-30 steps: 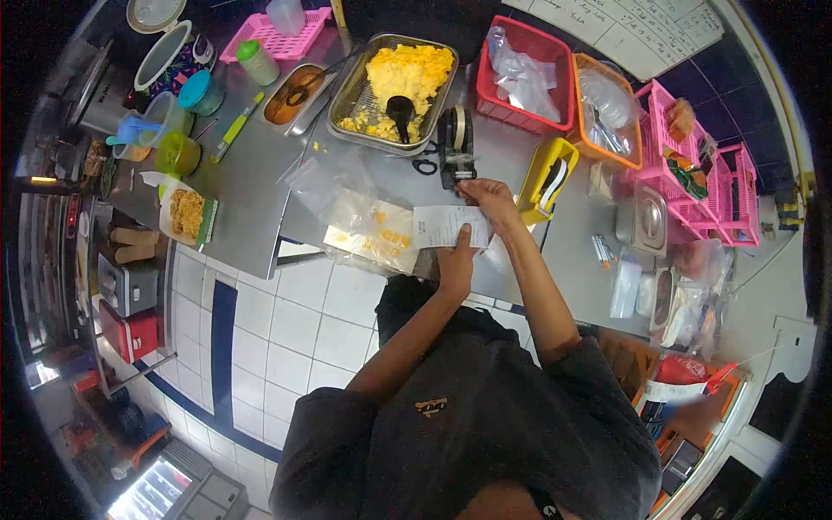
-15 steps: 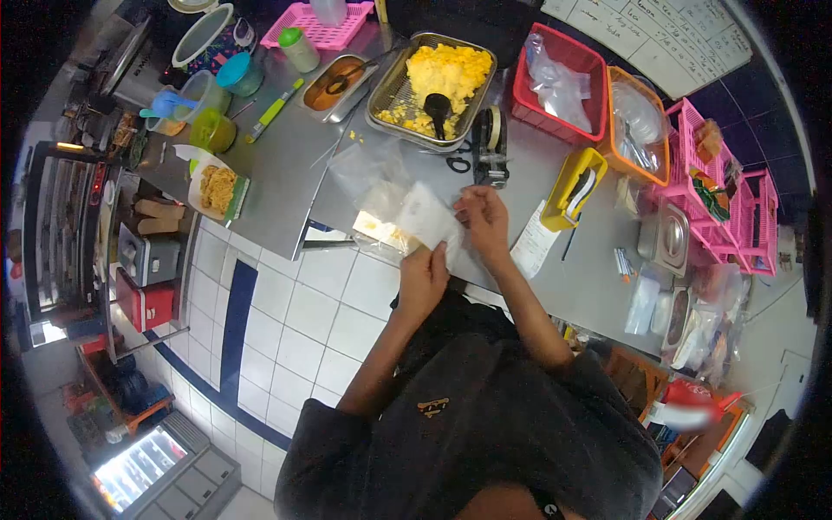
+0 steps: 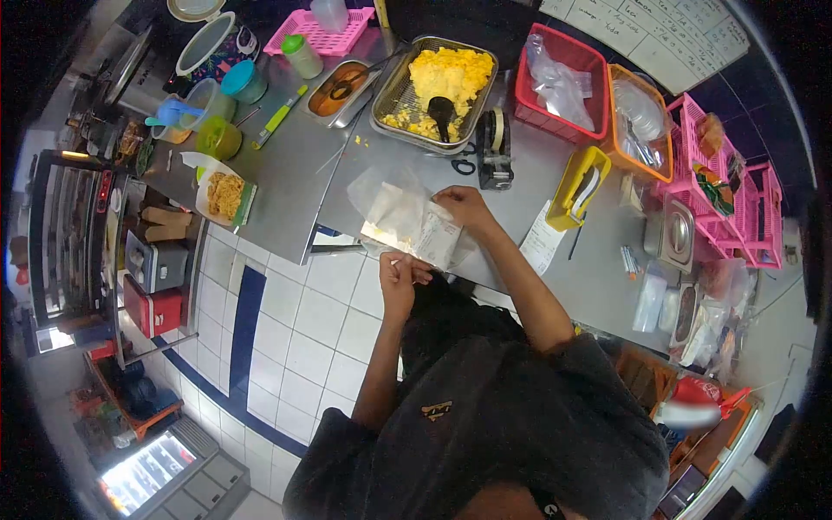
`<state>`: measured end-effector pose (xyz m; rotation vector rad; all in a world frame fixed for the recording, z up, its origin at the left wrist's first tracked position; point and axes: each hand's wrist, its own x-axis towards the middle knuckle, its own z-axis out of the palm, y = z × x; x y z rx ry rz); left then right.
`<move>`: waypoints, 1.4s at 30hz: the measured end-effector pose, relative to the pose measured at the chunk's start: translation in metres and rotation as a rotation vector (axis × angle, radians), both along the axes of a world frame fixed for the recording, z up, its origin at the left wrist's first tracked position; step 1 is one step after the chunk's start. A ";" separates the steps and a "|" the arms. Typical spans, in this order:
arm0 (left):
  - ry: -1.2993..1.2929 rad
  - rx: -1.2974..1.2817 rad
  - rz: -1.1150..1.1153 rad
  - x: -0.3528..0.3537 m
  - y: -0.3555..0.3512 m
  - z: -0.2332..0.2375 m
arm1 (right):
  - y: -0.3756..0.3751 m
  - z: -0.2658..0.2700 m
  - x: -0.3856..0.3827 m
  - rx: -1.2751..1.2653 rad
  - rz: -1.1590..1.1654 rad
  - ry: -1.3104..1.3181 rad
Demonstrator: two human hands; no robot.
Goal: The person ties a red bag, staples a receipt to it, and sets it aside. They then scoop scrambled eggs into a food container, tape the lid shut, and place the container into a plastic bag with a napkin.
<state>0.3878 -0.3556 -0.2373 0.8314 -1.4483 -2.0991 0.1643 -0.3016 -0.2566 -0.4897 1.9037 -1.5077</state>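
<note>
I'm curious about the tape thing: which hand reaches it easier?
Right hand, probably: it rests on the bag near the tape dispenser; the left hand is at the counter edge.

counter: steel | floor: white tiles, blue stripe | lower-left: lit fridge, perhaps

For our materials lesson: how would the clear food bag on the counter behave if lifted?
Probably floppy: the plastic bag lies wrinkled and flat on the counter. It would likely sag towards its yellow food. Its glossy film may slip.
</note>
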 end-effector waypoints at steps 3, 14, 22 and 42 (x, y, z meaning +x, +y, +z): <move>0.019 0.026 -0.052 0.002 -0.005 -0.001 | 0.001 0.018 -0.009 0.083 0.070 -0.202; -0.235 0.088 -0.003 0.017 -0.027 -0.028 | 0.000 -0.001 0.001 0.184 0.329 0.339; -0.163 -0.560 -0.339 0.027 0.020 0.017 | 0.116 0.068 0.075 -0.007 0.012 0.103; -0.932 -1.493 0.419 0.064 -0.285 0.063 | 0.499 -0.025 0.001 0.092 -1.006 0.077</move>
